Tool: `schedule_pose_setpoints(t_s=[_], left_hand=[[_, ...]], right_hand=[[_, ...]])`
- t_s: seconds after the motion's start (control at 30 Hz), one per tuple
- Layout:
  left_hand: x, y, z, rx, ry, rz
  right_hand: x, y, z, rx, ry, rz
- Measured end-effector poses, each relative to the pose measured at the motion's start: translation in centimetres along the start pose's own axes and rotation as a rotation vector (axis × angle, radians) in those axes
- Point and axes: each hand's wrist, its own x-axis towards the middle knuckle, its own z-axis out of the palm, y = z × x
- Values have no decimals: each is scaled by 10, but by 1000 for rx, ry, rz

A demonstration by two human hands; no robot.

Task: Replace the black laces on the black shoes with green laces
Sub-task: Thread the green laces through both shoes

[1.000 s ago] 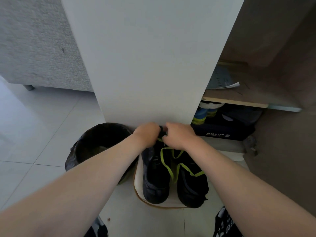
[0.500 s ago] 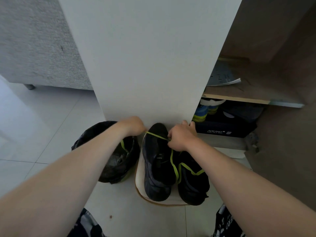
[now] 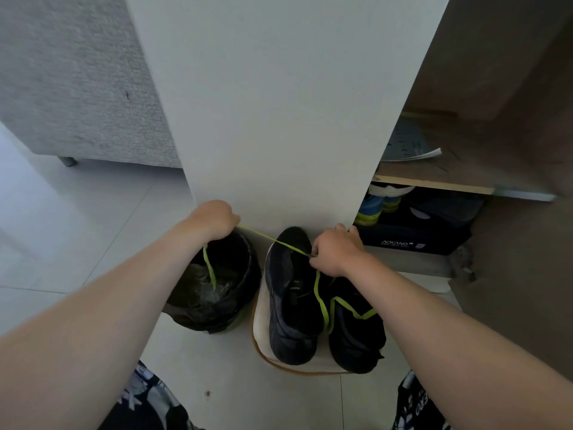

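Farther left now, the left hand [image 3: 214,218] clenches the soft, light green lace [image 3: 263,235], drawn taut to the right hand [image 3: 336,251] pinching it over the black shoes [image 3: 293,293] at the far edge of the mat [image 3: 261,333], probably best gripped near its tip.

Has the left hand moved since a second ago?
Yes. The left hand has moved left, away from the black shoe toward the white panel's left edge, above the bin, drawing the green lace taut.
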Motion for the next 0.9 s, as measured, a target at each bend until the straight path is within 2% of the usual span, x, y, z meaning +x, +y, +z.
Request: schedule_pose_setpoints(t_s=[0.13,0.23,0.33,0.47,0.57,0.67,0.77,0.83,0.9], left_hand=[[-11,10,-5,-438,-241,-66],[-20,19,-19,-577,-421,-44],[-30,31,-32,-730,-474,19],[-42,39,-45,-941,-506,104],[-52,39,-53,-1046,-531,126],[-61,43,-55,-1094,-532,139],[-72,58,-48,-1098,-548,177],[-79,71,-38,-1120,-557,163],[-83,84,-27,-1133,-554,142]], right_hand=[[-8,3,-13,49,99,68],[-19,-1,-28,-38,-16,146],[-25,-6,-26,47,-107,122],[-25,-8,-22,346,-142,104],[-27,-2,-32,560,-22,143],[-33,3,-51,1091,103,203],[-46,4,-73,1556,100,155],[-52,1,-81,1712,72,63],[-57,-4,-87,1747,90,7]])
